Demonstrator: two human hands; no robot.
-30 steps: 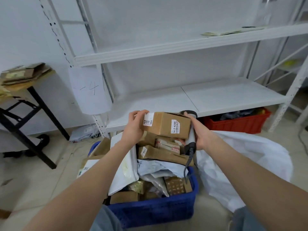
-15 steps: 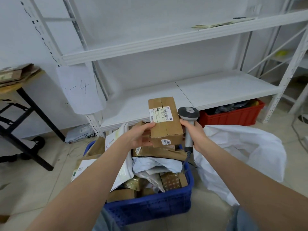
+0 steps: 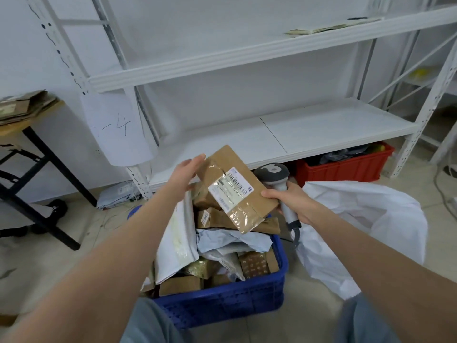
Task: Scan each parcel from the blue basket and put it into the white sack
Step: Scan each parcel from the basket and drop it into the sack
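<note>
Over one blue basket (image 3: pixel 222 306), one parcel (image 3: pixel 237 191): left hand (image 3: pixel 184 175) spread, right hand (image 3: pixel 294 204) pinching it.

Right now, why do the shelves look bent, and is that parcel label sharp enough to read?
Head view: the wide lens bows the posts of the white shelf rack toward the edges; clear tape on the cardboard parcel glares; its barcode shows, small print smears; the left hand looks slightly blurred, the scanner in the right hand clearer.

Brown parcel (image 3: pixel 235 189), blue basket (image 3: pixel 222 303), white sack (image 3: pixel 366 226), red crate (image 3: pixel 346 168)
</note>
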